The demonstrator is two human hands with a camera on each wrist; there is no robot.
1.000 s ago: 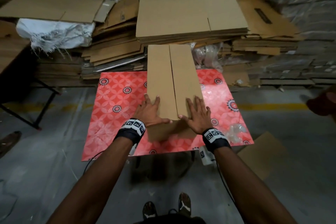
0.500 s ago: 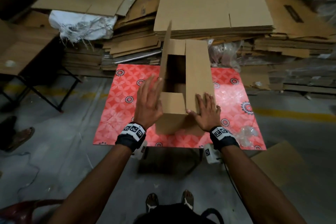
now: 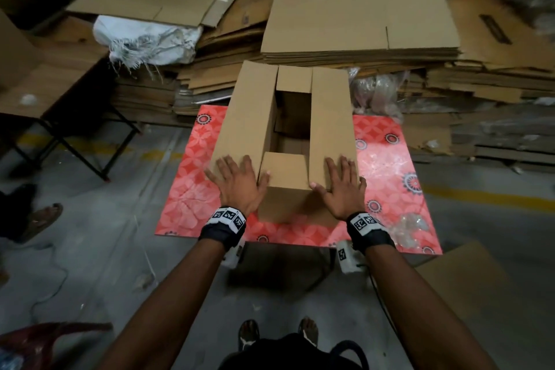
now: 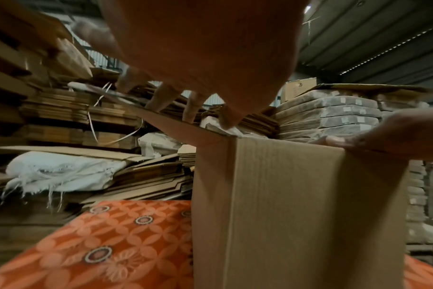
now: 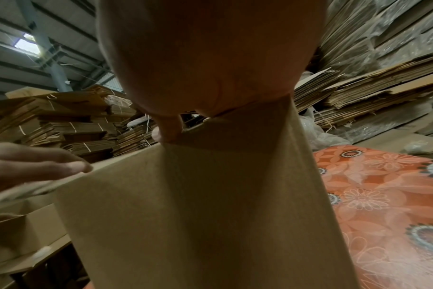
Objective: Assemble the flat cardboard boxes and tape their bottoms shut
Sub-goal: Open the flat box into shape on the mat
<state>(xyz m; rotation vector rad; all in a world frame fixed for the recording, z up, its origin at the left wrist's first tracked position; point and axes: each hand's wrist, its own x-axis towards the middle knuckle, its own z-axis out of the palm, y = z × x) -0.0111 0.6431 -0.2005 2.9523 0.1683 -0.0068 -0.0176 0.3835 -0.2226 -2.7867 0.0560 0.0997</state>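
My left hand [image 3: 238,186] lies flat, fingers spread and straight, on the left long flap [image 3: 246,117] of the cardboard box [image 3: 288,201], near the box's front edge. My right hand [image 3: 342,186] lies the same way, palm down and fingers straight, on the right long flap [image 3: 330,123]; neither hand grips anything. The box stands upright on the red patterned table [image 3: 387,165], close to its front edge, bottom end facing up. The two short flaps, the near one [image 3: 283,170] and the far one [image 3: 294,78], are already folded inward. The two long flaps do not yet meet; an open gap remains between them down the middle of the box.

Assessment: the step in hand is closing the long flaps. To do it well, I judge both palms should press down and inward together, evenly, so the flap edges meet along the centre line without overlap. The short flaps must stay beneath. One hand should hold the seam shut while the other fetches tape; no tape roll is visible in these views. Behind the box, beyond the table, sit stacks of flat cardboard [image 3: 360,18].
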